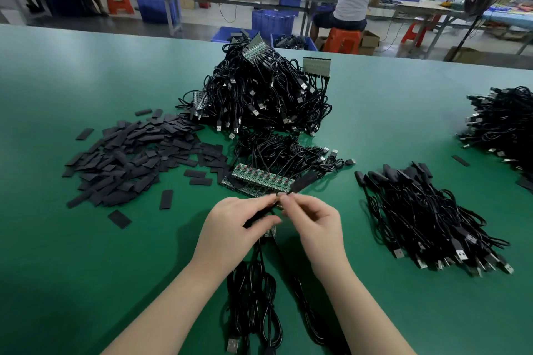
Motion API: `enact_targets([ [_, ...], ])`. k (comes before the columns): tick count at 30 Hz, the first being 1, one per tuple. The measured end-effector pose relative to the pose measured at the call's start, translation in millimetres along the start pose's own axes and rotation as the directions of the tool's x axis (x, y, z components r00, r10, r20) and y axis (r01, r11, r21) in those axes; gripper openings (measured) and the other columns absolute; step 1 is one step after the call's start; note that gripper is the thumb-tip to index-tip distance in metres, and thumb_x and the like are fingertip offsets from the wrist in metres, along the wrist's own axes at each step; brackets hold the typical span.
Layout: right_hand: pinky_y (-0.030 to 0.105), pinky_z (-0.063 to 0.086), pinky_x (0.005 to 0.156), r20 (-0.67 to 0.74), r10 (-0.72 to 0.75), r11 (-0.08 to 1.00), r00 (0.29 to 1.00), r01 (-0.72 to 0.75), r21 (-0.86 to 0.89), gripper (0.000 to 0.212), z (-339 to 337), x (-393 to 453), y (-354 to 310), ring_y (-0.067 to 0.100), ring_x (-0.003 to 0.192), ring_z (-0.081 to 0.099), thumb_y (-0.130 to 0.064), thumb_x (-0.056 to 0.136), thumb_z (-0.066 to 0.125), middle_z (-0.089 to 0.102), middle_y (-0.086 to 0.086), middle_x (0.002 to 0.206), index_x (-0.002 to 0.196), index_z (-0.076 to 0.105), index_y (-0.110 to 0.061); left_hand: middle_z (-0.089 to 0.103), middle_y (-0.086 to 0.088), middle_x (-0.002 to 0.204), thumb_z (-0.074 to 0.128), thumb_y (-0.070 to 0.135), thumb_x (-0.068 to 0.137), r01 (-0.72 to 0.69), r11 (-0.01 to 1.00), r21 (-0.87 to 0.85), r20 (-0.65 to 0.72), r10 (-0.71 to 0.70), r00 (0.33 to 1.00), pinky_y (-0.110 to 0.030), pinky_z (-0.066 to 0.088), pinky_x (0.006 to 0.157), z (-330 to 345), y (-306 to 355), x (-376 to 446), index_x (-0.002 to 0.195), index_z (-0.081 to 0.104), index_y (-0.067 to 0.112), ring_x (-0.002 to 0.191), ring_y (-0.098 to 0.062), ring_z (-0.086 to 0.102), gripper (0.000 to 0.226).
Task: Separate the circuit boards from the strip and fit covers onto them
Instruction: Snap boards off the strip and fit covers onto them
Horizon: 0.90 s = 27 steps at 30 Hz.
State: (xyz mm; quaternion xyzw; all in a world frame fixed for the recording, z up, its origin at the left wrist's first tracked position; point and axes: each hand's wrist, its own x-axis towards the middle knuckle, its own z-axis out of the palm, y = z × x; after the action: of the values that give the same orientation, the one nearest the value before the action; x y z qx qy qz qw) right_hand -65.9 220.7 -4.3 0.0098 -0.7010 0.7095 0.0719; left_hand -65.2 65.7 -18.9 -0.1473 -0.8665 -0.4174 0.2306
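Both hands meet over the green matte table (375,112). The left hand (233,228) and right hand (314,222) each pinch a thin black sleeve-like cover (261,215), apparently over a small green circuit board (270,232) whose black cable (253,282) trails toward the person. The board looks light, stiff and probably brittle; holding its edges seems best. The green board strip (259,180) lies just beyond, loose flat black covers (132,158) left, finished cables (432,225) right; open table nearby.
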Motion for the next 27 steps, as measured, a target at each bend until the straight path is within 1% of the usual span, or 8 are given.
enact_targets([
  [5, 0.023, 0.056, 0.073, -0.165, 0.041, 0.902, 0.985, 0.034, 0.43, 0.009, -33.8, 18.0, -27.5, 0.012, 0.078, 0.07, -0.027, 0.08, 0.07, 0.075, 0.002, 0.082, 0.075, 0.077, -0.025, 0.06, 0.028, 0.118, 0.042, 0.053, 0.096, 0.084, 0.994, -0.073, -0.061, -0.089, 0.994, -0.02, 0.047, 0.083, -8.9, -10.9, 4.0, 0.129, 0.061, 0.029, 0.096, 0.0, 0.063, 0.045],
  [7, 0.019, 0.055, 0.066, -0.349, -0.076, 0.952, 0.934, 0.172, 0.252, 0.013, -61.4, 27.5, -40.6, 0.008, 0.07, 0.068, -0.021, 0.089, 0.07, 0.074, -0.001, 0.075, 0.077, 0.074, -0.023, 0.066, 0.023, 0.114, 0.046, 0.045, 0.099, 0.126, 0.99, -0.065, -0.095, -0.132, 0.987, -0.015, 0.042, 0.064, -12.4, -17.7, 5.7, 0.126, 0.064, 0.029, 0.076, -0.003, 0.059, 0.035],
  [9, 0.022, 0.054, 0.064, -0.48, -0.244, 0.967, 0.843, 0.175, -0.184, 0.013, -88.9, 37.5, -47.8, 0.008, 0.067, 0.066, -0.03, 0.091, 0.068, 0.071, -0.005, 0.071, 0.081, 0.071, -0.023, 0.066, 0.024, 0.109, 0.052, 0.038, 0.099, 0.163, 0.985, -0.05, -0.084, -0.167, 0.982, -0.013, 0.044, 0.061, -12.1, -22.0, 6.9, 0.121, 0.066, 0.031, 0.066, 0.005, 0.057, 0.027],
  [12, 0.031, 0.047, 0.066, -0.441, -0.365, 0.606, 0.82, -0.151, -0.781, 0.023, -122.9, 56.0, -43.8, 0.024, 0.073, 0.063, -0.04, 0.093, 0.06, 0.069, -0.003, 0.077, 0.092, 0.073, -0.022, 0.062, 0.03, 0.096, 0.054, 0.047, 0.092, 0.193, 0.981, 0.008, -0.012, -0.192, 0.981, -0.03, 0.053, 0.077, -9.6, -21.2, 8.2, 0.117, 0.068, 0.033, 0.089, 0.006, 0.058, 0.032],
  [14, 0.037, 0.044, 0.073, -0.391, -0.252, 0.209, 0.885, -0.345, -0.915, 0.025, -132.6, 63.1, -38.2, 0.036, 0.092, 0.06, -0.036, 0.096, 0.058, 0.069, 0.012, 0.097, 0.106, 0.074, -0.019, 0.06, 0.025, 0.095, 0.048, 0.057, 0.087, 0.159, 0.975, 0.154, 0.103, -0.176, 0.979, -0.036, 0.05, 0.088, -6.7, -19.7, 8.9, 0.122, 0.065, 0.034, 0.09, 0.004, 0.055, 0.046],
  [16, 0.04, 0.043, 0.08, -0.374, -0.164, 0.08, 0.913, -0.366, -0.927, 0.027, -132.3, 63.0, -33.9, 0.04, 0.106, 0.053, -0.03, 0.096, 0.06, 0.064, 0.018, 0.113, 0.115, 0.071, -0.015, 0.053, 0.021, 0.108, 0.044, 0.064, 0.087, 0.083, 0.931, 0.354, 0.25, -0.18, 0.951, -0.033, 0.036, 0.101, -2.1, -20.5, 6.7, 0.134, 0.056, 0.037, 0.102, -0.001, 0.048, 0.055],
  [21, 0.043, 0.044, 0.08, -0.177, -0.374, 0.249, 0.91, -0.085, -0.965, 0.029, -87.9, 44.5, -36.6, 0.039, 0.101, 0.057, -0.033, 0.087, 0.071, 0.069, 0.012, 0.11, 0.114, 0.073, -0.021, 0.042, 0.019, 0.113, 0.047, 0.067, 0.085, 0.022, 0.904, 0.426, 0.351, -0.187, 0.918, -0.029, 0.019, 0.098, 4.8, -23.6, 3.3, 0.122, 0.061, 0.043, 0.113, -0.009, 0.039, 0.046],
  [27, 0.035, 0.047, 0.094, 0.282, -0.009, 0.551, 0.959, 0.24, -0.799, 0.034, -10.8, 27.6, -22.0, 0.011, 0.099, 0.056, -0.048, 0.089, 0.065, 0.068, -0.013, 0.105, 0.12, 0.069, -0.034, 0.044, 0.024, 0.11, 0.061, 0.056, 0.084, 0.1, 0.947, 0.305, 0.336, -0.206, 0.919, -0.026, 0.021, 0.091, 1.8, -23.3, 3.7, 0.11, 0.056, 0.041, 0.111, -0.005, 0.039, 0.03],
])
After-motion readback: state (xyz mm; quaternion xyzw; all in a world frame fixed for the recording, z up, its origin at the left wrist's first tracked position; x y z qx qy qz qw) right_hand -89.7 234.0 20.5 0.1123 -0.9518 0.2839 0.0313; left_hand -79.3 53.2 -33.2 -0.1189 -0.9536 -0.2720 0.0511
